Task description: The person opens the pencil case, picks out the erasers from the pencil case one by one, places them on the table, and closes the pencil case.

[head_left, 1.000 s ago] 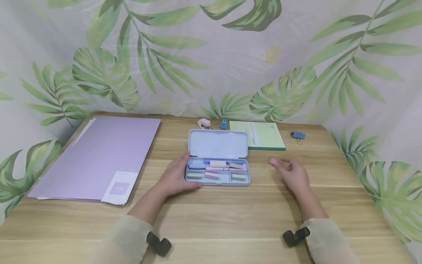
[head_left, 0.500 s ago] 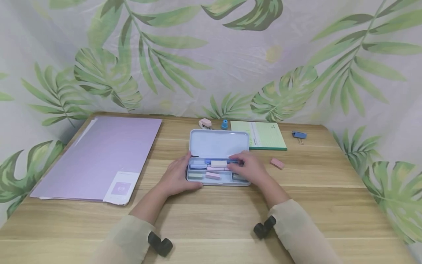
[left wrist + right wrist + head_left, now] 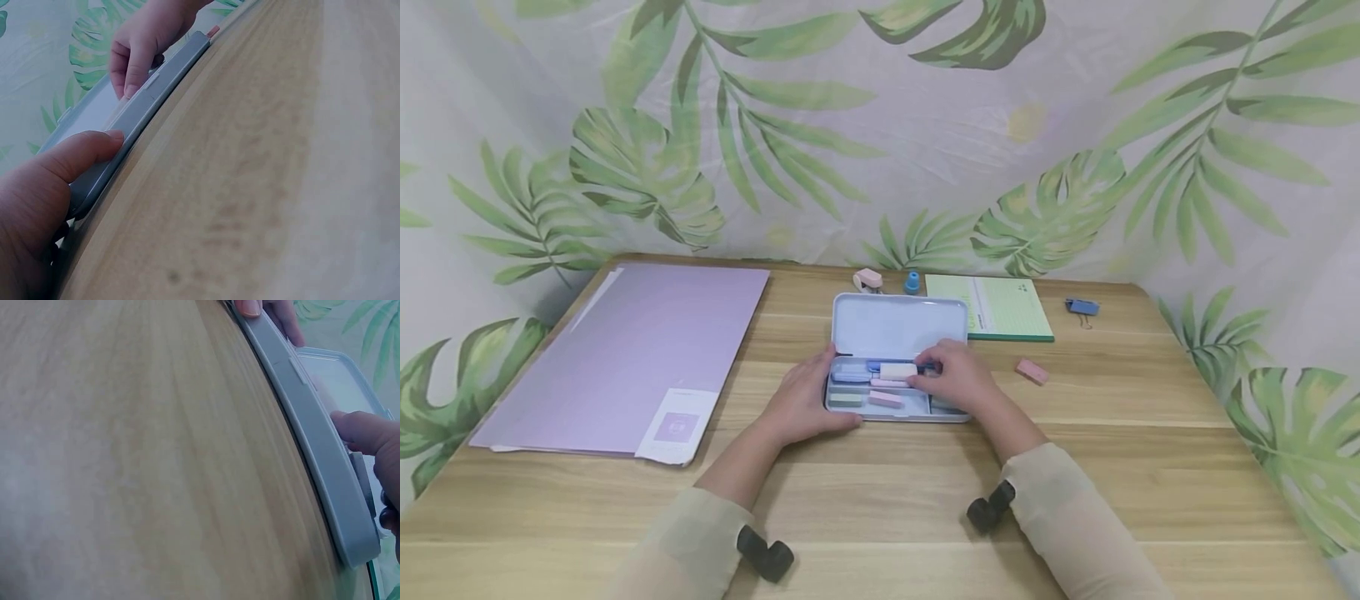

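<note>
A light blue pencil case (image 3: 898,325) stands with its lid raised, holding pens and several small block erasers. My left hand (image 3: 801,398) grips its left end, thumb along the front wall, as the left wrist view also shows. Inside the tray, my right hand (image 3: 958,375) pinches the right end of a white eraser (image 3: 897,372) between thumb and forefinger. Beneath it lie a blue pen (image 3: 852,377) and a pink pen (image 3: 883,383). A green eraser (image 3: 846,400) and a pink eraser (image 3: 885,400) sit in the front compartment. The right hand hides the tray's right part.
Another pink eraser (image 3: 1032,372) lies on the table right of the case. Behind are a correction-tape-like pink and white item (image 3: 868,279), a small blue object (image 3: 912,282), a green notebook (image 3: 1011,308) and a blue binder clip (image 3: 1082,307). A purple folder (image 3: 640,358) lies left.
My right hand has let go of a pink eraser on the table at right, then moved left into the case to the white eraser. The left hand has stayed on the case.
</note>
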